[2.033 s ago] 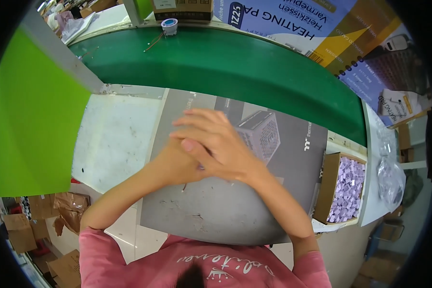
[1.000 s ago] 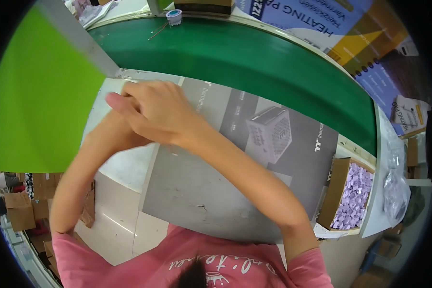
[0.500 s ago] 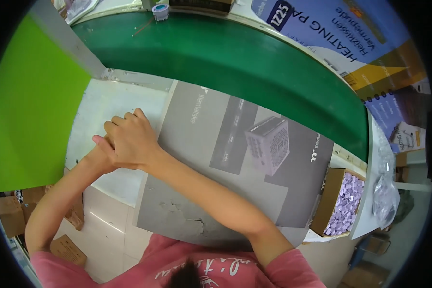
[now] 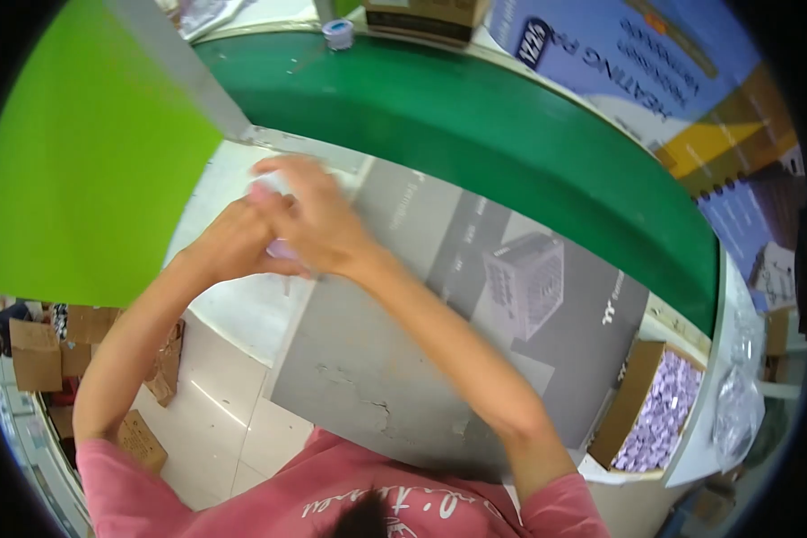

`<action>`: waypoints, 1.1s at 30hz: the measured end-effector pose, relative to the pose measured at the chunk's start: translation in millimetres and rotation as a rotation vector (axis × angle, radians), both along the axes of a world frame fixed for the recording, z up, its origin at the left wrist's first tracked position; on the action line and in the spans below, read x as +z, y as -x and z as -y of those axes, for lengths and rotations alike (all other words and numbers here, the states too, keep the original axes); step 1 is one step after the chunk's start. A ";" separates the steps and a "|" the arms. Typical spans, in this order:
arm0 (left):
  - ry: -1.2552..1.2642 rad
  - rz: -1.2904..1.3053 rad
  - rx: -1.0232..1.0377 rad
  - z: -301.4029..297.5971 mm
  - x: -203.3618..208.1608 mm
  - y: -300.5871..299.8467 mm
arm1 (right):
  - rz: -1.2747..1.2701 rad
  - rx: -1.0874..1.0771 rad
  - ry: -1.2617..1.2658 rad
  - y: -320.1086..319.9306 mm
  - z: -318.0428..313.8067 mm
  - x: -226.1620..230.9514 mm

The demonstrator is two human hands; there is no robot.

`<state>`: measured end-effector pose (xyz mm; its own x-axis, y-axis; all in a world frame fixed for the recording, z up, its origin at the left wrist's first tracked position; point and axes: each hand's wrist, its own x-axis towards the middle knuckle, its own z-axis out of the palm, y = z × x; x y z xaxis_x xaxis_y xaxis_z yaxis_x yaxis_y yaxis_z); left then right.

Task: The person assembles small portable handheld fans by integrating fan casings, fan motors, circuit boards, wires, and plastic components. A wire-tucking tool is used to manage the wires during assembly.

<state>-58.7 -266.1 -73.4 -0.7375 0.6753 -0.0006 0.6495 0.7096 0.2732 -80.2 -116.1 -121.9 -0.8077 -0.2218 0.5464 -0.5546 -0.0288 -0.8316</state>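
Observation:
My two hands meet above the white tabletop (image 4: pixel 242 309), beside the left edge of a large grey printed cardboard sheet (image 4: pixel 350 359). Between them shows a small white-and-lilac thing (image 4: pixel 282 250), smeared by motion, so its kind is unclear. My left hand (image 4: pixel 229 238) is closed around its lower part. From above and the right, my right hand (image 4: pixel 323 215) curls its fingers over the upper part. Much of the thing is hidden by the fingers. My right forearm reaches across the grey sheet, which pictures a boxy device.
A cardboard box of small lilac pieces (image 4: pixel 659 412) stands at the right. Beyond the sheet runs a green belt (image 4: pixel 511 152), with a small round tub (image 4: pixel 338 34) at its far edge. A bright green panel (image 4: pixel 90 179) rises at the left; a blue printed carton (image 4: pixel 619 72) stands far right.
Earlier my right hand lay over my left wrist. Now both hands are together farther right, with a pale thing showing between them. The whole view has shifted somewhat.

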 end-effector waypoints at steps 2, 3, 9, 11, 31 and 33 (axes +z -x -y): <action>-0.200 0.165 0.342 -12.6 45.4 -14.2 | -0.024 -0.069 0.063 -9.8 -40.7 36.1; -0.482 0.169 0.342 -14.7 54.5 -20.8 | -0.079 -0.104 0.060 -17.7 -60.1 53.2; -0.951 0.120 0.146 -41.9 81.3 -46.1 | -0.151 -0.010 -0.010 -67.3 -103.5 95.8; -1.030 0.128 0.019 -54.6 82.0 -50.1 | -0.149 -0.015 0.012 -73.6 -107.9 103.0; -1.417 0.218 0.431 -15.7 -78.9 101.4 | -0.052 -0.082 -0.890 189.8 -65.8 55.4; -1.617 0.388 0.399 -12.7 -96.4 115.0 | -0.206 -0.171 -1.063 255.8 -37.1 24.0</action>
<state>-173.6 -253.4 -169.8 -0.9696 -0.0443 0.2407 0.2413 -0.3376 0.9098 -336.0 -78.9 -98.0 -0.7878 -0.5534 0.2705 -0.6142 0.7388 -0.2772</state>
